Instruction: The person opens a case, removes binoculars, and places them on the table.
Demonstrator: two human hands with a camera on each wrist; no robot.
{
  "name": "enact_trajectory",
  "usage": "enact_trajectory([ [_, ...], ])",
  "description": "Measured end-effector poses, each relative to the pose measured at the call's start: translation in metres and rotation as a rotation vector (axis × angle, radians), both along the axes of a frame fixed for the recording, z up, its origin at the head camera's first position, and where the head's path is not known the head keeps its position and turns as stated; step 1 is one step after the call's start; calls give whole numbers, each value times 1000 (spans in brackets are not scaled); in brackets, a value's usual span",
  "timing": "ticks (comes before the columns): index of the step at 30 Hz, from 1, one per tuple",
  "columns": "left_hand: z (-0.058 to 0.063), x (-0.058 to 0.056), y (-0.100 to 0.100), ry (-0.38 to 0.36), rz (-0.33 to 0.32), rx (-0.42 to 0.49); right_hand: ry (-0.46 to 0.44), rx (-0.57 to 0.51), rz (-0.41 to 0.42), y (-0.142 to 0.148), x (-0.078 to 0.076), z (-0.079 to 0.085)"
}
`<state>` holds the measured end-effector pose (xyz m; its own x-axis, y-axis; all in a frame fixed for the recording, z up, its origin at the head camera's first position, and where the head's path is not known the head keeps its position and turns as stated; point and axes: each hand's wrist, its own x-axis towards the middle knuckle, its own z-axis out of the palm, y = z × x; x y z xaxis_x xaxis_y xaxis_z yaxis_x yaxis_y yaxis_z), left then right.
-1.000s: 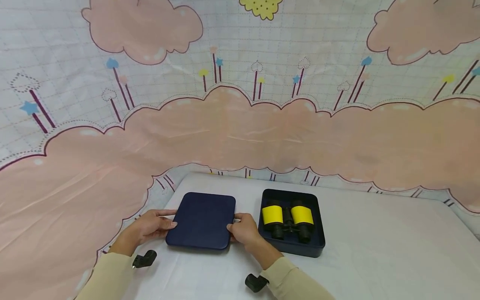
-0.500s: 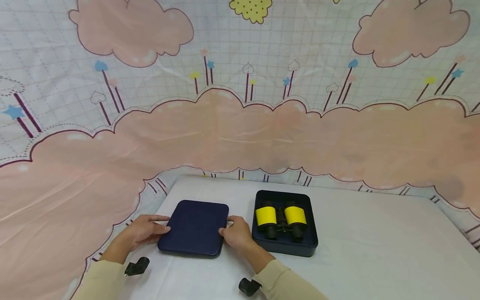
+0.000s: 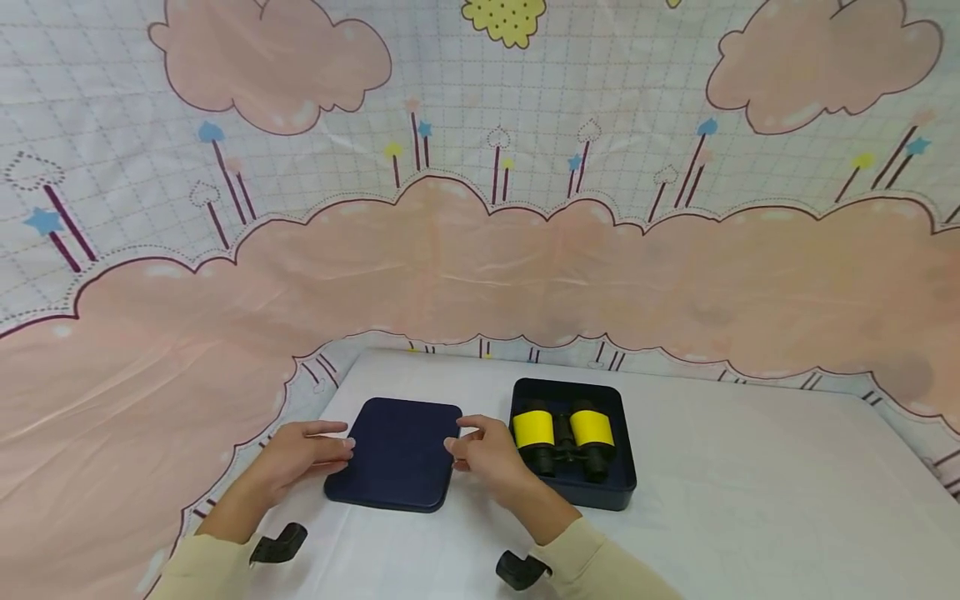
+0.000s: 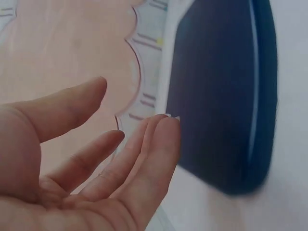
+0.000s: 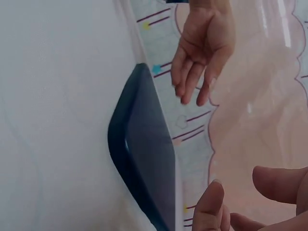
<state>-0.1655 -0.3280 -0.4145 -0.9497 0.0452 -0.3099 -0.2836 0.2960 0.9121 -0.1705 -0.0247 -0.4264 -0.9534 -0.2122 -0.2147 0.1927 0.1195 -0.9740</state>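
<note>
A dark navy square lid (image 3: 396, 454) with rounded corners lies flat on the white table in the head view. My left hand (image 3: 296, 457) is by its left edge, fingers loosely spread and gripping nothing. At the right edge is my right hand (image 3: 491, 454), its fingers also relaxed and apart. The left wrist view shows the lid (image 4: 216, 96) beyond my bent fingers. Both hands flank the lid (image 5: 149, 139) in the right wrist view, holding nothing. To the right, a matching open box (image 3: 627, 471) contains binoculars (image 3: 592, 429) with yellow barrels and black eyepieces.
A white-covered table (image 3: 750, 492) runs wide to the right of the box. Behind and to the left hangs a cloth backdrop (image 3: 525, 275) printed with peach clouds. Small black devices (image 3: 279, 543) sit at both wrists.
Half a second ago both hands held the lid's side edges while it shifted a little toward the person. Now they have let go, and the lid stays on the table.
</note>
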Motion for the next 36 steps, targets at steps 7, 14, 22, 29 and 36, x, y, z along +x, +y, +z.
enact_trajectory([
  [7, 8, -3, 20, 0, -104, 215, -24, -36, -7, 23, 8, 13],
  [14, 12, -10, 52, -6, -166, 273, -9, -30, -11, 45, 10, 15],
  [22, 10, -17, 90, -24, -179, 294, 1, -14, -46, 71, 11, 12],
  [29, 6, -25, 112, -47, -206, 298, 6, 20, -84, 92, 10, 14],
  [36, 7, -37, 140, -88, -179, 271, 13, 34, -136, 113, 7, 14],
])
